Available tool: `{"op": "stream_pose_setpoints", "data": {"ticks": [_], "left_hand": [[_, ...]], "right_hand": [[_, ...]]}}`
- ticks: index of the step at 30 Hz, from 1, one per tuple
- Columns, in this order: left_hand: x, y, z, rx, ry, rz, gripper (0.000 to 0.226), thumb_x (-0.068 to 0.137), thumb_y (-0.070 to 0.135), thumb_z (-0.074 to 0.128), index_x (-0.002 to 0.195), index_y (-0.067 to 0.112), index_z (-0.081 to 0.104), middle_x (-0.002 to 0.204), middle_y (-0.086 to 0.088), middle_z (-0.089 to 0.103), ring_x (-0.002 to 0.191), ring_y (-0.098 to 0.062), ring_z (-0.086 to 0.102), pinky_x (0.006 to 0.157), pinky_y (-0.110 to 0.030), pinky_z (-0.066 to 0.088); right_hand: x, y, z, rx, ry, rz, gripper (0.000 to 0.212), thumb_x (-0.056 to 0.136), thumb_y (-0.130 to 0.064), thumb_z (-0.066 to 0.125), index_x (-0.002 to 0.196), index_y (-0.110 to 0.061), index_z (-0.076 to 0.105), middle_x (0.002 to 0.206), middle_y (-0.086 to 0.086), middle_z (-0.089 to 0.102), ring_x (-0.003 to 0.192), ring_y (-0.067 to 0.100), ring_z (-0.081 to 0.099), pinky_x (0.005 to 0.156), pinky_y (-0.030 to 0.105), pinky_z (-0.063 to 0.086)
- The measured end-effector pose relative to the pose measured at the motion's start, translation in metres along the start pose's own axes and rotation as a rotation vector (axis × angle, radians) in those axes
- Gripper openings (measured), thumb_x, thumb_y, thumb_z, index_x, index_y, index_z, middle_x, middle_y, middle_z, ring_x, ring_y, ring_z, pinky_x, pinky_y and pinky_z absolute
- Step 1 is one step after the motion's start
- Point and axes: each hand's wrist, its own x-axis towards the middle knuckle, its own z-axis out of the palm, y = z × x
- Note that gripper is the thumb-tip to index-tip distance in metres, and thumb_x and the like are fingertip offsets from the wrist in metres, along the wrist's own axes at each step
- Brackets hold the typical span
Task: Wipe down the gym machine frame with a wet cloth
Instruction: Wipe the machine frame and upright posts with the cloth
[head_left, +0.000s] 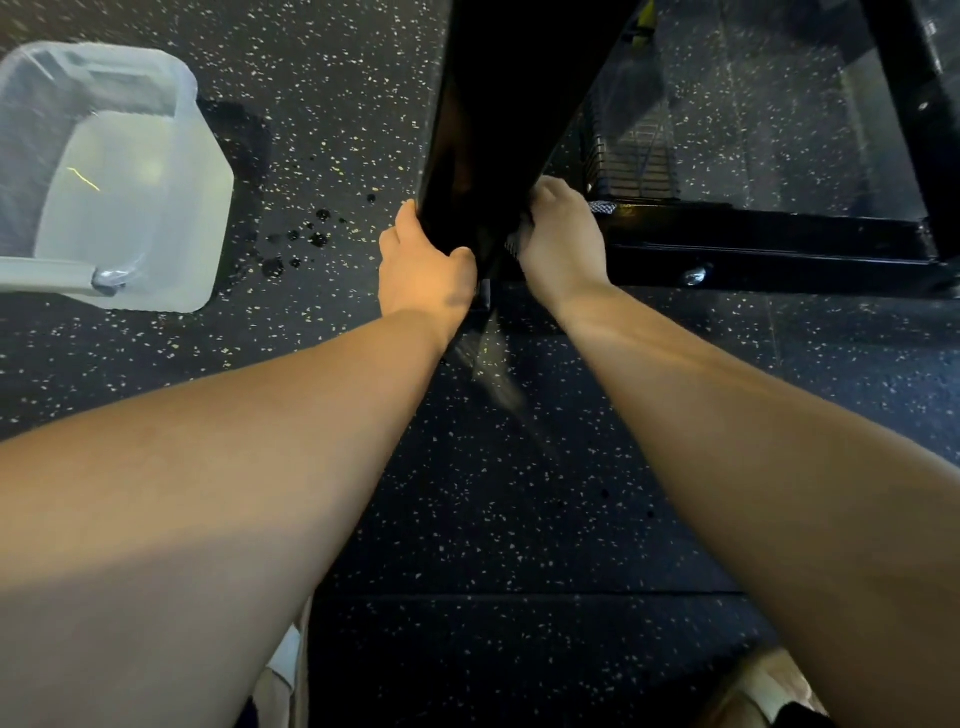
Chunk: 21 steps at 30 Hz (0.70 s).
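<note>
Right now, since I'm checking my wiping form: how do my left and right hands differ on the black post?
The left hand wraps the post's left edge, thumb curled onto the near face; the right hand wraps the right edge, fingertips hidden. The left hand is by the wet floor spots; the right hand is by the base bar. Both grip the post near its foot.
</note>
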Motion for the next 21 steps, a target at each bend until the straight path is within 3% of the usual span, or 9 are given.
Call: {"op": "stream_pose_setpoints", "data": {"ticks": [4, 8, 12, 14, 16, 18, 21], "left_hand": [[0.0, 0.002, 0.002, 0.017, 0.009, -0.026, 0.063, 0.085, 0.023, 0.052, 0.144, 0.02, 0.029, 0.138, -0.006, 0.038, 0.12, -0.028, 0.047, 0.1, -0.039, 0.04], [0.002, 0.0, 0.002, 0.012, 0.008, -0.015, 0.062, 0.086, 0.021, 0.051, 0.144, 0.02, 0.029, 0.137, -0.006, 0.039, 0.118, -0.028, 0.048, 0.093, -0.036, 0.041], [-0.001, 0.0, 0.003, -0.025, -0.003, -0.012, 0.063, 0.086, 0.018, 0.049, 0.145, 0.024, 0.028, 0.138, -0.003, 0.038, 0.115, -0.025, 0.05, 0.085, -0.029, 0.039], [-0.001, 0.001, 0.004, -0.055, 0.015, -0.045, 0.064, 0.084, 0.017, 0.049, 0.145, 0.023, 0.029, 0.138, -0.003, 0.039, 0.115, -0.024, 0.05, 0.087, -0.03, 0.04], [-0.004, 0.006, 0.006, -0.097, 0.008, -0.072, 0.065, 0.082, 0.015, 0.048, 0.144, 0.022, 0.03, 0.139, -0.004, 0.042, 0.116, -0.025, 0.051, 0.094, -0.035, 0.044], [-0.007, 0.008, 0.005, -0.126, -0.023, -0.092, 0.063, 0.08, 0.011, 0.046, 0.141, 0.022, 0.033, 0.134, -0.004, 0.047, 0.114, -0.025, 0.053, 0.092, -0.036, 0.045], [-0.007, 0.009, -0.006, -0.121, -0.102, -0.114, 0.062, 0.078, 0.004, 0.044, 0.136, 0.024, 0.037, 0.125, -0.004, 0.054, 0.107, -0.027, 0.055, 0.078, -0.031, 0.044]], "right_hand": [[-0.028, 0.007, -0.008, -0.029, -0.017, -0.096, 0.039, 0.097, -0.006, 0.04, 0.135, -0.005, 0.05, 0.141, 0.007, 0.047, 0.132, 0.024, 0.037, 0.105, 0.024, 0.028], [-0.039, 0.037, -0.025, -0.042, -0.129, -0.334, 0.038, 0.085, 0.002, 0.05, 0.121, -0.001, 0.062, 0.127, 0.015, 0.058, 0.12, 0.033, 0.051, 0.104, 0.034, 0.038], [-0.025, 0.033, -0.038, 0.097, 0.057, -0.125, 0.04, 0.093, -0.004, 0.047, 0.133, -0.005, 0.053, 0.136, 0.008, 0.05, 0.126, 0.022, 0.046, 0.102, 0.014, 0.029], [-0.011, 0.017, -0.023, 0.113, 0.011, -0.034, 0.045, 0.098, -0.012, 0.042, 0.143, -0.015, 0.041, 0.147, -0.002, 0.038, 0.134, 0.014, 0.035, 0.103, 0.008, 0.027], [-0.009, 0.006, -0.005, 0.039, -0.008, -0.043, 0.049, 0.097, -0.009, 0.04, 0.145, -0.014, 0.037, 0.151, -0.001, 0.031, 0.139, 0.018, 0.028, 0.11, 0.023, 0.029], [-0.018, 0.009, 0.001, -0.063, -0.016, -0.119, 0.047, 0.092, 0.001, 0.043, 0.138, -0.004, 0.042, 0.147, 0.008, 0.037, 0.135, 0.025, 0.033, 0.108, 0.033, 0.034], [-0.033, 0.05, -0.004, -0.167, -0.04, -0.496, 0.041, 0.08, 0.009, 0.05, 0.118, 0.0, 0.062, 0.121, 0.016, 0.06, 0.113, 0.035, 0.055, 0.094, 0.04, 0.049]]}}
